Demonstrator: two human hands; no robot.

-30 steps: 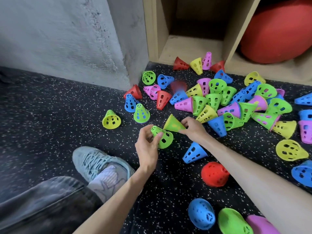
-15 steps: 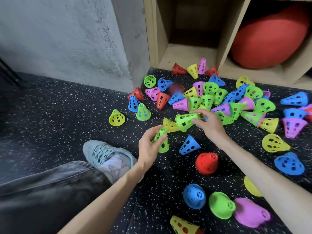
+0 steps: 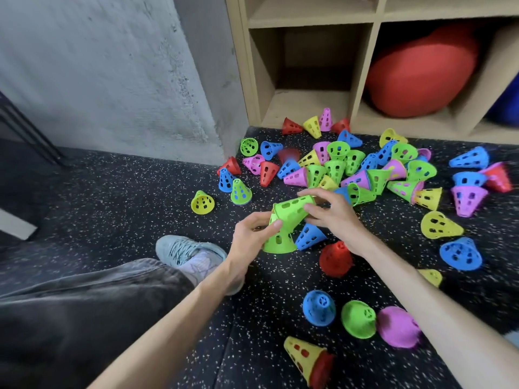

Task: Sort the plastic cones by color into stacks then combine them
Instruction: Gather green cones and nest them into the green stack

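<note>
**Two green cones brought together above a speckled floor**

Black speckled rubber flooring (image 3: 112, 197) meets a grey concrete wall (image 3: 98, 66) at left and a wooden cubby shelf (image 3: 362, 66) at the back; 1 compartment of the shelf holds a large red ball (image 3: 421, 71). Loose perforated cones in red, yellow, pink, blue and green lie as a scattered pile (image 3: 351, 167) in front of the shelf. Near the middle of the view, the left hand (image 3: 250, 234) curls its fingers and thumb round the narrow end of an upright green cone (image 3: 278, 242), whose wide rim faces down. The right hand (image 3: 334, 214) pinches the tip end of a second green cone (image 3: 292, 210), which is tilted with its wide mouth touching the top of the first; whether it has begun to slide over it cannot be told. A blue cone (image 3: 309, 237) lies just beside the pair, and a red cone (image 3: 335, 259) sits nearer the viewer. A light blue sneaker (image 3: 191, 254) and a dark trouser leg (image 3: 84, 318) occupy the lower left.
</note>
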